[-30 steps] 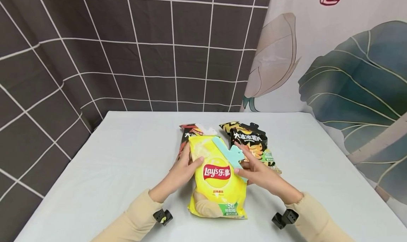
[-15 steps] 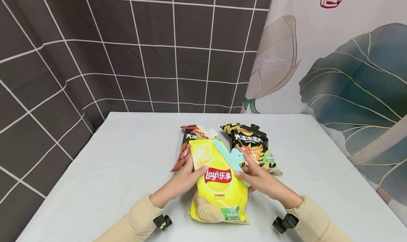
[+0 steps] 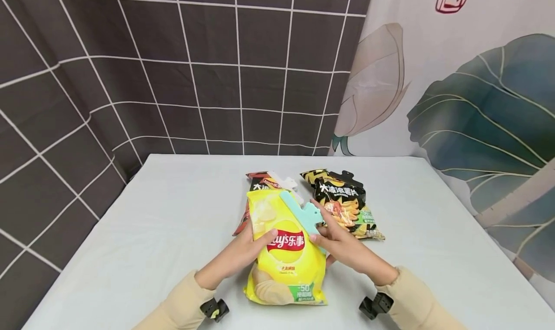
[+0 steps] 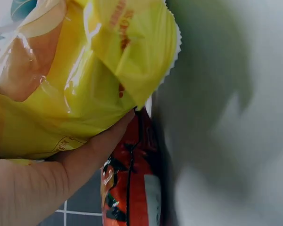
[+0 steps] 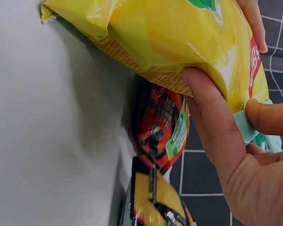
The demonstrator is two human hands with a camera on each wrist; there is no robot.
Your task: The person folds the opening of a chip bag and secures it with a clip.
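Both hands hold a yellow bag of potato chips (image 3: 286, 274) with a teal bag clip (image 3: 299, 207) set slantwise across its upper right corner. My left hand (image 3: 236, 253) grips the bag's left side, thumb on the front; in the left wrist view a finger (image 4: 96, 150) runs under the yellow bag. The right hand (image 3: 347, 245) holds the right edge at the clip. Its thumb (image 5: 269, 117) lies against the clip's end, and another fingertip presses into the bag from below. The bag's lower end hangs close over the table, casting a shadow.
A red chip bag (image 3: 242, 221) with a white clip (image 3: 288, 183) lies behind the yellow one, partly covered by it. To its right lies a black chip bag (image 3: 340, 200) with a black clip (image 3: 345, 178). White cloth covers the table (image 3: 151, 224); a dark gridded curtain (image 3: 208, 84) hangs behind.
The yellow bag and both hands first came slightly nearer, then shifted left together. More of the black bag shows now. Both hands have kept their hold.
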